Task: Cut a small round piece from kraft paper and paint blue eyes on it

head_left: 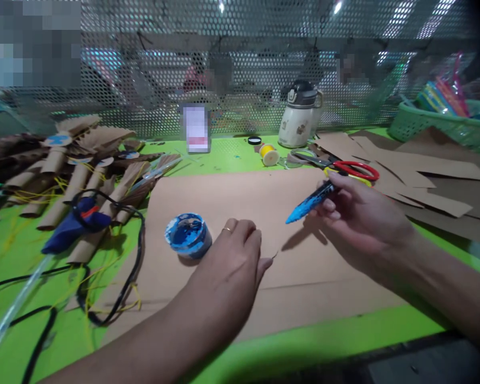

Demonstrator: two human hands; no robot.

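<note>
Over a large brown paper sheet [232,197], my right hand [364,213] grips a black pen-shaped tool [310,202] with a pointed end coated in blue paint. Its tip is in the air above the paper, casting a shadow. My left hand [240,256], with a ring on one finger, rests on the sheet with its fingers curled. A thin dark strand or mark shows by its thumb; whether the fingers hold anything is hidden. Just left of that hand stands a small open tub [189,237] of blue paint, smeared on its rim.
Brown paper tubes [64,194] with yellow strings and a blue-wrapped glue gun [80,224] with black cord lie left. Behind are a phone [197,128], yellow thread spool [269,154] and white flask [298,117]. Red-handled scissors [358,170], cut paper [424,165] and a green basket [436,128] are right.
</note>
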